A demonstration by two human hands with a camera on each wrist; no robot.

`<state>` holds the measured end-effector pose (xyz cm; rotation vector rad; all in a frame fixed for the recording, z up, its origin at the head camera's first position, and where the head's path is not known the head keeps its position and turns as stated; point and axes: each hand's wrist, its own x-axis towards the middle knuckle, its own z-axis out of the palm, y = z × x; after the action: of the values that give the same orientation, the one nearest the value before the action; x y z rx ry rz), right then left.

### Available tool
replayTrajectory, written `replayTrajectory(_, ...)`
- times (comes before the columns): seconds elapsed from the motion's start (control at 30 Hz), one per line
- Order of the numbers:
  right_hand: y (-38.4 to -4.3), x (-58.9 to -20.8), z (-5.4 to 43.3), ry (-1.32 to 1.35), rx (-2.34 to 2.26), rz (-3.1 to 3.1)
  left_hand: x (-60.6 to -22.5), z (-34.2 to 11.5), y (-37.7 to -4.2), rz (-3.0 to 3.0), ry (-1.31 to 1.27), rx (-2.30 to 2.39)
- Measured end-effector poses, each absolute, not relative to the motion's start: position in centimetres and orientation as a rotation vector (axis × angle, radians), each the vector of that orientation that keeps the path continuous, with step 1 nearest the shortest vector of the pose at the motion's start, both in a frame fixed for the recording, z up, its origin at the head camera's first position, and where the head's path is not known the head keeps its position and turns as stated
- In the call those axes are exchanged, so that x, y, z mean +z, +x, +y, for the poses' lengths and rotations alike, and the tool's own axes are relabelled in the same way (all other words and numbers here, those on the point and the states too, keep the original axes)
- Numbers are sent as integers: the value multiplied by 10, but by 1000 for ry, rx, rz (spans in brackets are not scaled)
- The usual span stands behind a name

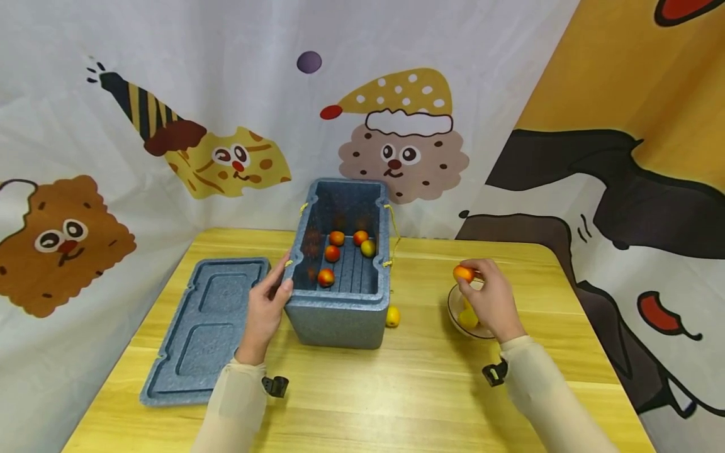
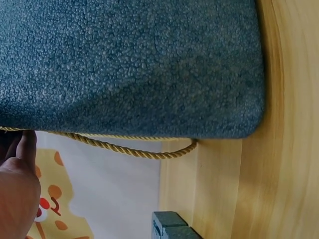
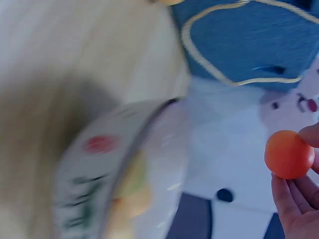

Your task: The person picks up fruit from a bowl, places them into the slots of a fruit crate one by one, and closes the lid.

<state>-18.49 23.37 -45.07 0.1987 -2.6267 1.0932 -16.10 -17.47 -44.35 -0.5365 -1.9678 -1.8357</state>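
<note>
A blue-grey foam box [image 1: 342, 322] stands lidless on the table, with several red-orange fruits [image 1: 331, 253] and one yellow-green fruit [image 1: 367, 248] on its floor. My left hand [image 1: 269, 308] grips the box's left rim at the near corner, thumb on top; in the left wrist view its fingers are partly hidden behind the box edge. Over to the right, my right hand [image 1: 495, 302] pinches a small round orange fruit [image 3: 289, 154] between thumb and fingertips. It is just above the rim of a bowl [image 1: 452, 309] that holds yellow fruits [image 1: 468, 318].
The box's lid [image 1: 189, 352] lies flat on the table [image 1: 340, 402], left of the box. A yellow fruit [image 1: 393, 316] sits against the box's right side. Yellow cord [image 2: 149, 152] loops along the box's sides. A printed cloth [image 1: 243, 56] hangs behind the table.
</note>
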Motion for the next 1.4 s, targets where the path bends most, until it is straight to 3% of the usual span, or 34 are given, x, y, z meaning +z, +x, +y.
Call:
replayTrajectory(0.93, -201, -379, 128, 663, 1420, -2287, -443, -179, -159, -1975, -511, -1824)
replayTrajectory(1.4, -217, -376, 99, 721, 1455, -2404, -443, -175, -160, -1963, -521, -1878)
